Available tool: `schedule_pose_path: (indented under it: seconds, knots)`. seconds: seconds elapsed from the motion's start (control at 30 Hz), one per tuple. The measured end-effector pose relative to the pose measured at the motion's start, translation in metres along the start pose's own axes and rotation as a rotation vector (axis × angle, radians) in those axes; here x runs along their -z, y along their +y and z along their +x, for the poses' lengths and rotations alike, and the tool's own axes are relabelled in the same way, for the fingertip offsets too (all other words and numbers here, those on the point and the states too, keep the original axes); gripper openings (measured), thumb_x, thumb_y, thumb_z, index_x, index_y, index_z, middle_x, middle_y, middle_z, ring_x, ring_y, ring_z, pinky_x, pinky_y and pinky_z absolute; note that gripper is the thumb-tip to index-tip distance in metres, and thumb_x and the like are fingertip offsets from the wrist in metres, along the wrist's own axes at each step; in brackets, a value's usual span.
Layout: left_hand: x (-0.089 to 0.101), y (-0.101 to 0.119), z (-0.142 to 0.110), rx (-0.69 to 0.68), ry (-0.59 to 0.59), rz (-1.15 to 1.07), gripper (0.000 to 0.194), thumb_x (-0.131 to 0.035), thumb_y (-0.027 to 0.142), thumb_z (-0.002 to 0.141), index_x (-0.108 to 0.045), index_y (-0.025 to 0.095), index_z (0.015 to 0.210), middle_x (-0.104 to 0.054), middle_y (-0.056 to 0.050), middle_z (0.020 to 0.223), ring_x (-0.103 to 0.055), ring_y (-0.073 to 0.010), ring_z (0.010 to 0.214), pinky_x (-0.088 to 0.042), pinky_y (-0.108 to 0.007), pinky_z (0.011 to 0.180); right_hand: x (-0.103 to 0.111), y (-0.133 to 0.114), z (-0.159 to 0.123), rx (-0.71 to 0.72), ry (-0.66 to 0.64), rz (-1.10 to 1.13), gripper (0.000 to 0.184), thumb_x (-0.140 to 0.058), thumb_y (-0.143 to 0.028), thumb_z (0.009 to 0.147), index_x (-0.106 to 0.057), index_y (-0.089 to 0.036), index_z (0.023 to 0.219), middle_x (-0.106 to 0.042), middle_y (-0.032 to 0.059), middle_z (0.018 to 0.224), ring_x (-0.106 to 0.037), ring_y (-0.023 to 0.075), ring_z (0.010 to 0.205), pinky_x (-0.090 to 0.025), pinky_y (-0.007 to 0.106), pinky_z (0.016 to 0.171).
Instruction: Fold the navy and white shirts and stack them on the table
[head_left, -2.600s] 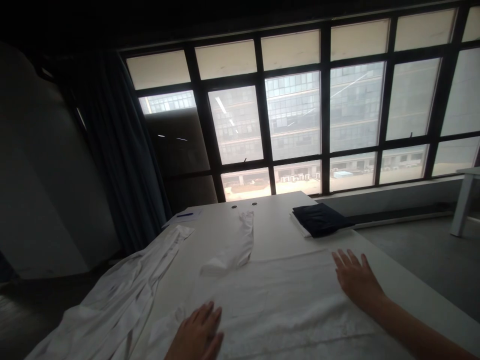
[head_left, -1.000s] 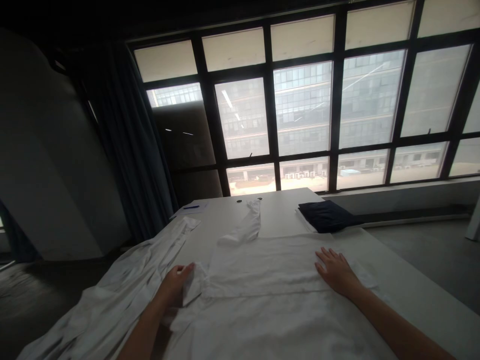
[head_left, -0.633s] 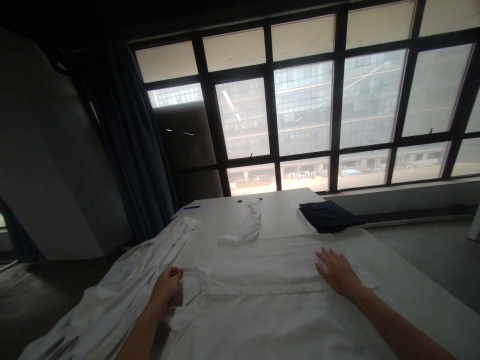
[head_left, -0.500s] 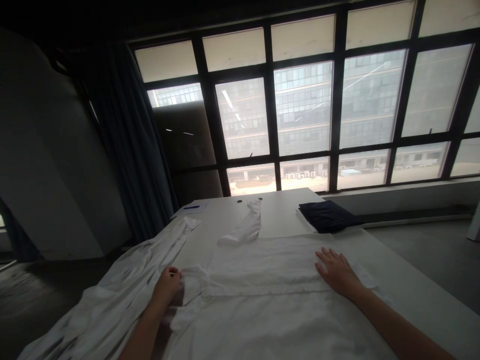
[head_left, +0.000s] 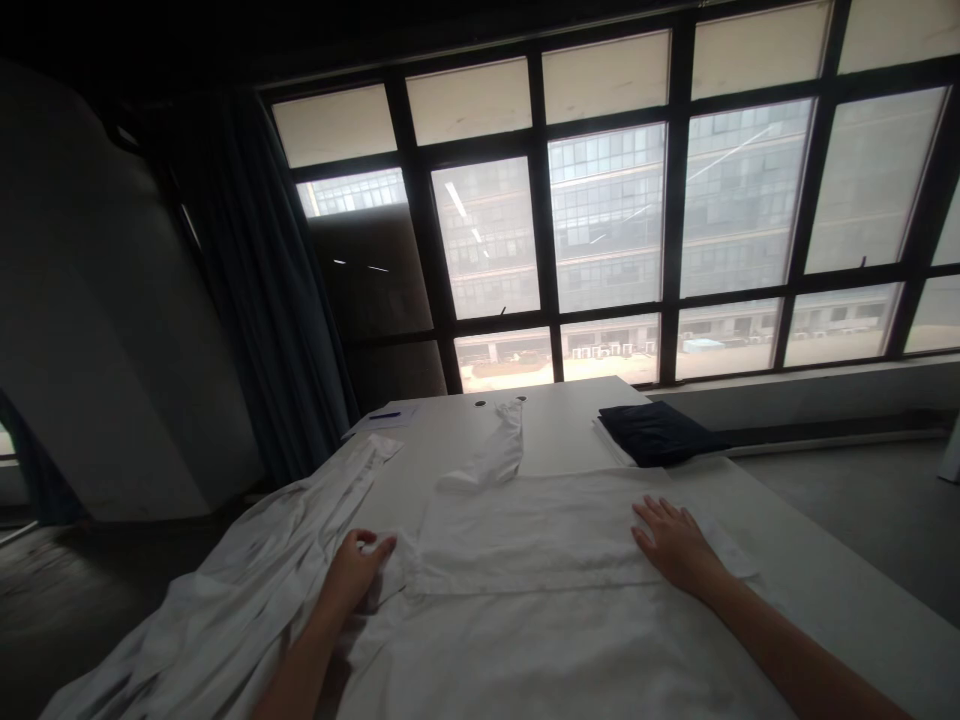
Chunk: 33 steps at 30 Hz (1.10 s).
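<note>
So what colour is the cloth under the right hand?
White; the cloth shows in the head view, the only one.

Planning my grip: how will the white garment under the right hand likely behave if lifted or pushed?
The white garment would probably sag, since its creases suggest soft cloth. It is likely light for its size, lying thin and spread out. Pushed, it may bunch rather than slide whole: it looks rumpled beside the left hand.

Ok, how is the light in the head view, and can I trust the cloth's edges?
Head view, top: bright windows backlight everything, pale streaks, likely reflections, showing in them; head view, left: the curtain sinks into shadow; head view, centre: the white cloth has little contrast with the white table, so trust its edges cautiously.
</note>
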<state>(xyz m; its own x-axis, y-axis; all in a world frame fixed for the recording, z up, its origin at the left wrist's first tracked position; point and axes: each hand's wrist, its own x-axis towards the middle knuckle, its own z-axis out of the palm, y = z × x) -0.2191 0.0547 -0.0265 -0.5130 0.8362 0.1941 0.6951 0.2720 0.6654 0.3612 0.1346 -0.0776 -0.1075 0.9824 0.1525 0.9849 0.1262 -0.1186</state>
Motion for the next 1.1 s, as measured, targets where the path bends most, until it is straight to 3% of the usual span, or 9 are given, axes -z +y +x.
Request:
schedule_pose_path:
  seconds: [0.23,0.33,0.53,0.7,0.83,0.9,0.97,1.03,1.1]
  knots:
    - [0.001,0.003,0.000,0.075,0.000,-0.109,0.057,-0.066,0.049,0.075,-0.050,0.016,0.119,-0.066,-0.019,0.123,-0.060,-0.0316,0.125,-0.051,-0.038,0.096,0.001,-0.001,-0.001,0.002,0.020,0.012,0.057,-0.039,-0.045,0.095,-0.051,-0.022,0.146,-0.042,0.0095,0.157,-0.033,0.0320,0.146,-0.021,0.056,0.118]
    - [0.002,0.006,-0.002,0.066,-0.034,-0.128,0.050,-0.064,0.051,0.078,-0.056,0.016,0.114,-0.070,-0.016,0.115,-0.065,-0.0306,0.116,-0.054,-0.035,0.090,0.000,0.000,-0.001,0.009,0.021,0.014,0.057,-0.038,-0.045,0.095,-0.051,-0.022,0.146,-0.042,0.0088,0.157,-0.033,0.0325,0.146,-0.021,0.056,0.118]
    - [0.008,0.013,-0.006,-0.017,-0.078,-0.069,0.052,-0.039,0.068,0.091,-0.059,0.021,0.085,-0.071,-0.006,0.085,-0.069,-0.0249,0.085,-0.052,-0.029,0.071,-0.002,0.002,0.000,0.003,0.012,0.007,0.058,-0.038,-0.046,0.095,-0.050,-0.022,0.146,-0.041,0.0081,0.158,-0.032,0.0318,0.147,-0.021,0.055,0.118]
    - [0.006,0.009,-0.006,-0.093,0.006,0.164,0.030,-0.040,0.049,0.093,-0.048,0.024,0.077,-0.063,-0.003,0.077,-0.063,-0.0244,0.082,-0.044,-0.031,0.073,-0.001,0.001,0.000,0.000,0.003,0.008,0.058,-0.037,-0.047,0.096,-0.050,-0.023,0.146,-0.041,0.0081,0.158,-0.032,0.0318,0.147,-0.020,0.055,0.119]
    - [0.005,0.002,-0.010,-0.111,-0.017,0.343,0.016,-0.046,0.035,0.089,-0.050,0.025,0.078,-0.061,-0.003,0.070,-0.062,-0.0247,0.072,-0.040,-0.031,0.069,0.000,0.001,-0.001,-0.002,0.000,0.008,0.058,-0.036,-0.047,0.096,-0.049,-0.023,0.148,-0.040,0.0074,0.159,-0.031,0.0308,0.147,-0.019,0.054,0.119]
    - [0.007,0.004,-0.014,-0.127,-0.012,0.396,0.011,-0.046,0.027,0.089,-0.056,0.023,0.089,-0.066,-0.007,0.080,-0.064,-0.0262,0.079,-0.042,-0.033,0.074,-0.001,0.000,-0.001,-0.004,0.003,0.008,0.058,-0.037,-0.047,0.096,-0.049,-0.023,0.147,-0.040,0.0073,0.159,-0.031,0.0307,0.147,-0.018,0.055,0.119]
    - [0.009,0.014,-0.018,-0.189,0.027,0.438,0.023,-0.044,0.022,0.089,-0.059,0.021,0.106,-0.068,-0.012,0.102,-0.063,-0.0294,0.098,-0.043,-0.038,0.087,-0.002,0.000,-0.001,-0.004,0.008,0.005,0.058,-0.038,-0.047,0.095,-0.049,-0.023,0.147,-0.040,0.0074,0.159,-0.031,0.0309,0.147,-0.019,0.055,0.119]
    - [0.006,0.030,-0.025,-0.341,0.031,0.459,0.032,-0.042,0.020,0.090,-0.061,0.020,0.117,-0.065,-0.015,0.120,-0.058,-0.0314,0.114,-0.039,-0.042,0.101,-0.002,-0.001,0.000,-0.001,0.015,-0.001,0.058,-0.038,-0.047,0.095,-0.049,-0.023,0.147,-0.041,0.0077,0.158,-0.032,0.0314,0.147,-0.020,0.056,0.119]
    - [-0.004,0.050,-0.036,-0.528,-0.071,0.435,0.036,-0.041,0.023,0.093,-0.064,0.020,0.121,-0.063,-0.014,0.128,-0.056,-0.0309,0.122,-0.035,-0.043,0.109,-0.002,-0.001,0.000,0.001,0.023,-0.009,0.058,-0.038,-0.046,0.095,-0.050,-0.022,0.147,-0.042,0.0081,0.158,-0.033,0.0321,0.146,-0.020,0.056,0.118]
